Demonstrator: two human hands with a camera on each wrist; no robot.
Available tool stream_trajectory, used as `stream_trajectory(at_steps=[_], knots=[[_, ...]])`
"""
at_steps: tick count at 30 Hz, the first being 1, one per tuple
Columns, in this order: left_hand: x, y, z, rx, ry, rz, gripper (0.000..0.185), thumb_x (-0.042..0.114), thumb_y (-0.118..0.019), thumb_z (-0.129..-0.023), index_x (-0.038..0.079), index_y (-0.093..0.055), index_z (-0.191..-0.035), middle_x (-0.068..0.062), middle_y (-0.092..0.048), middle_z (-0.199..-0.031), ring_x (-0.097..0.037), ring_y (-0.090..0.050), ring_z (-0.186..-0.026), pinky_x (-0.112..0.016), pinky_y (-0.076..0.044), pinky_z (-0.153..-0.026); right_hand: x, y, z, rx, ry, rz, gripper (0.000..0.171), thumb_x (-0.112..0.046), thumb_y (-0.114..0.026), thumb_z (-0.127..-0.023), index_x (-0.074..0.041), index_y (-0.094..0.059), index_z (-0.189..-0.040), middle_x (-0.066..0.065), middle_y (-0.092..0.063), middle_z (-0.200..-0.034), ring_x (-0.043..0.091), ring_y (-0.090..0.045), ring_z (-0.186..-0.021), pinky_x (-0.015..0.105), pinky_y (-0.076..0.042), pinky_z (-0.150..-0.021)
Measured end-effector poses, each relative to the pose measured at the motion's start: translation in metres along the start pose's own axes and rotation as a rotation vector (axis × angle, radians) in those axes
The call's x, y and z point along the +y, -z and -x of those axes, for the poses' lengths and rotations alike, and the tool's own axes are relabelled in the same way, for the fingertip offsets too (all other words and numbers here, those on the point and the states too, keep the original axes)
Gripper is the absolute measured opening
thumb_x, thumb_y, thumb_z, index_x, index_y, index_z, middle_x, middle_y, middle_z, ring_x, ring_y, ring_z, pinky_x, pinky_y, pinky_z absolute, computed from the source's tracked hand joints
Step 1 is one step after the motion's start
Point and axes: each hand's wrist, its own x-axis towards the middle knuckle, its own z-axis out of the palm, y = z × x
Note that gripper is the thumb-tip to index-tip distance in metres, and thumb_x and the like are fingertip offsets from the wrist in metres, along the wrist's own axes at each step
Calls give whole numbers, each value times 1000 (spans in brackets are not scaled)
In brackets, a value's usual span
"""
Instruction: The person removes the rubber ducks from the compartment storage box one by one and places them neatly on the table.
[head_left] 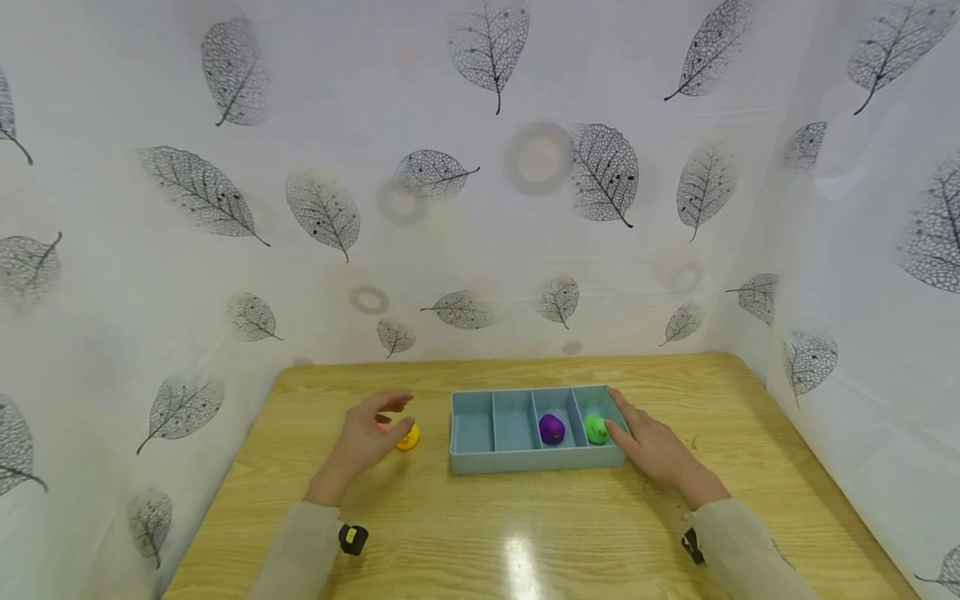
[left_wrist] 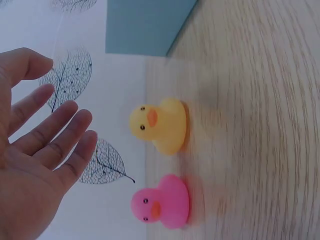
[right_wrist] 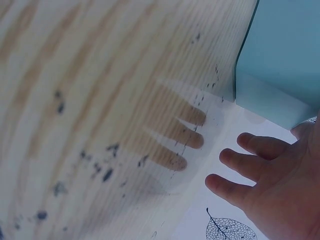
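My left hand [head_left: 386, 418] hovers open over the table, fingers spread, just left of a yellow rubber duck [head_left: 408, 437]. The left wrist view shows that hand [left_wrist: 47, 132] apart from the yellow duck [left_wrist: 161, 125], with a pink duck [left_wrist: 161, 202] beside it; in the head view the hand hides the pink one. My right hand [head_left: 621, 414] lies with straight fingers against the right end of a blue-grey tray [head_left: 472, 462] with several compartments. A purple duck [head_left: 552, 428] sits in the third compartment and a green duck [head_left: 596, 428] in the rightmost. In the right wrist view the right hand's fingers [right_wrist: 250, 167] are spread beside the tray wall [right_wrist: 285, 55].
The wooden table [head_left: 525, 533] is closed in by white leaf-patterned curtains [head_left: 480, 208] at the back and both sides. Dark specks [right_wrist: 102, 172] dot the wood near my right hand. The tray's two left compartments [head_left: 491, 421] hold nothing.
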Motion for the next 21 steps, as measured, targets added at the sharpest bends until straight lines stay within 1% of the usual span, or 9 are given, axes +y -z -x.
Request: stream_trajectory(at_steps=[5, 9, 12, 15, 17, 21], knots=[[8, -12, -4, -30, -20, 10, 39, 9, -78, -94, 4, -70, -132, -15, -74, -126, -34, -70, -112, -53, -60, -88, 0, 0, 0, -2, 2, -5, 72, -55, -33, -113, -20, -11, -171, 32, -38, -163, 60, -44, -142, 73, -40, -112], [13, -20, -8, -36, -53, 6, 39, 10, -77, -94, 3, -70, -131, -14, -75, -124, -32, -71, -109, -53, -61, -87, 0, 0, 1, -4, 0, -8, 71, -54, -32, -113, -19, -11, -171, 32, -39, -163, 60, -45, -142, 73, -40, -112], [20, -26, -11, -33, -74, 22, 37, 9, -77, -93, 2, -70, -129, -15, -75, -122, -34, -72, -107, -52, -61, -85, 0, 1, 1, -1, 2, -7, 72, -54, -33, -113, -18, -11, -171, 32, -40, -162, 60, -45, -141, 73, -40, -112], [27, -33, -15, -48, -83, 63, 37, 7, -77, -92, 0, -70, -128, -20, -75, -123, -37, -71, -107, -53, -61, -85, 0, 1, 0, 1, 2, -5, 72, -54, -33, -113, -18, -11, -171, 33, -41, -161, 60, -46, -141, 73, -40, -112], [32, -38, -17, -60, -81, 82, 37, 6, -76, -92, 0, -70, -128, -20, -74, -123, -37, -71, -107, -53, -61, -86, 0, 0, 0, 1, 2, -3, 72, -54, -32, -113, -17, -11, -171, 33, -41, -161, 60, -46, -141, 73, -41, -112], [36, -46, -21, -85, -97, 99, 38, 7, -77, -92, 2, -70, -129, -17, -75, -124, -36, -71, -107, -49, -62, -86, 0, 0, -1, -5, -3, -2, 72, -55, -32, -112, -18, -10, -171, 33, -40, -161, 61, -45, -141, 73, -41, -111]])
